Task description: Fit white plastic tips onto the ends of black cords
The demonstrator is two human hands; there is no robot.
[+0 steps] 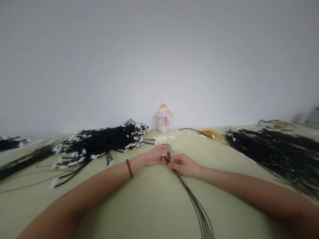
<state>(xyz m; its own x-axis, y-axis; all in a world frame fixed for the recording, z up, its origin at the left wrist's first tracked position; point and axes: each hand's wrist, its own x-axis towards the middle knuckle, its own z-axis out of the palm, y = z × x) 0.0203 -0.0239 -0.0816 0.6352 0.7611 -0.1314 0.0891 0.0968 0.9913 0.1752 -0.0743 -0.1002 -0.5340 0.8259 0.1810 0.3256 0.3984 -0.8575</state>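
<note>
Straight beyond the grip (167, 158), a pink-and-white cup-shaped ornament (161, 125) is seen upright near the foot of a pale wall (159, 59), topped with a pink ball (162, 105) and fitted with a handle (167, 120) and a yellow loop (170, 112). Beyond the grip and to its right, yellow strands (213, 134) are heaped on the light green tabletop (139, 205); much farther right, a blurred grey object (313, 118) is cut off by the view's edge.
</note>
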